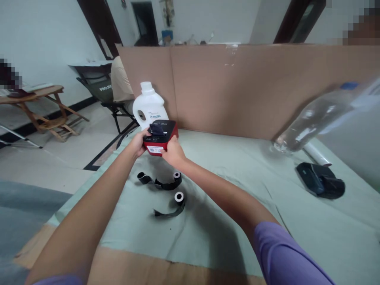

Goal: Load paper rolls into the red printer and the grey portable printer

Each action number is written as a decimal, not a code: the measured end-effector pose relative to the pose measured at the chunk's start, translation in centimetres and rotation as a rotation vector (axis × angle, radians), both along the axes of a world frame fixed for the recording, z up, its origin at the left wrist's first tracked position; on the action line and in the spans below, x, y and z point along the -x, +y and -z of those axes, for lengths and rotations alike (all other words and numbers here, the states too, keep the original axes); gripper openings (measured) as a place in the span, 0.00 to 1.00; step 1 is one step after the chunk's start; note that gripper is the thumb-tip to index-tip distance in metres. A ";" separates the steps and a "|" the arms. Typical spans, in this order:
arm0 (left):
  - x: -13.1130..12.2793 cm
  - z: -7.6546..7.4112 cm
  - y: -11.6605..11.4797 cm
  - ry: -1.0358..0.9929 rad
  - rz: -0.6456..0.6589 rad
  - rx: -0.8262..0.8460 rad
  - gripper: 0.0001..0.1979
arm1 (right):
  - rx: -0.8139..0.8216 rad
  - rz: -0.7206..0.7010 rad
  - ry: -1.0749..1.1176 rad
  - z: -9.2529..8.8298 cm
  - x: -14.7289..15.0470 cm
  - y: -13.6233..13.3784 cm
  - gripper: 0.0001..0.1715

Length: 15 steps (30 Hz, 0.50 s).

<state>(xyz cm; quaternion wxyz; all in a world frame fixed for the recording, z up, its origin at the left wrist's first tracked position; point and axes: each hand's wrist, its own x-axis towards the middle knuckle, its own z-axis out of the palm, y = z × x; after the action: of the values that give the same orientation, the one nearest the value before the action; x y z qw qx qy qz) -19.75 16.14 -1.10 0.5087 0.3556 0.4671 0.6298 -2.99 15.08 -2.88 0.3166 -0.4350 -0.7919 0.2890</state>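
Both my hands grip a small red and black box-shaped device (161, 137), lifted a little above the pale green cloth. My left hand (139, 143) wraps round its left side. My right hand (173, 152) closes on its right front corner. A black strip (157, 129) sticks out of the device's top. Below my hands two small rolls lie on the cloth: one (177, 175) with a curled black ribbon (154, 182) trailing left, the other (179, 197) with a shorter black tail.
A white plastic jug (148, 105) stands behind the device against a brown cardboard wall (237, 87). A clear bottle (314, 118) looms blurred at right, above a black object (320, 180). Folding chair (109, 99) and wooden table (38, 107) stand at left.
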 end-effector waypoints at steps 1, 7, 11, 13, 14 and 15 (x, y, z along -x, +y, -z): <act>0.9 0.8 0.2 0.003 -0.016 0.014 0.22 | 0.028 0.015 -0.027 0.2 0.9 0.1 0.46; 4.3 3.5 0.7 0.034 -0.062 0.013 0.21 | 0.076 0.024 -0.117 0.7 3.7 0.6 0.44; 4.8 4.1 0.8 0.103 -0.009 0.038 0.23 | 0.114 0.022 -0.172 1.1 3.8 0.6 0.39; 4.7 4.3 0.8 0.110 0.006 0.052 0.22 | 0.120 0.033 -0.194 1.3 3.7 0.5 0.38; 4.6 4.3 0.7 0.110 0.003 0.054 0.21 | 0.120 0.039 -0.202 1.4 3.6 0.5 0.38; 4.5 4.4 0.7 0.113 -0.003 0.056 0.21 | 0.119 0.043 -0.208 1.4 3.6 0.5 0.38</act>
<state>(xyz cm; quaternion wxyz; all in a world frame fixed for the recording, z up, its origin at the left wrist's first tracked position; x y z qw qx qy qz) -24.29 16.85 -5.51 0.4905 0.3752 0.5131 0.5961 -6.55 15.56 -4.27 0.2124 -0.4974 -0.7924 0.2821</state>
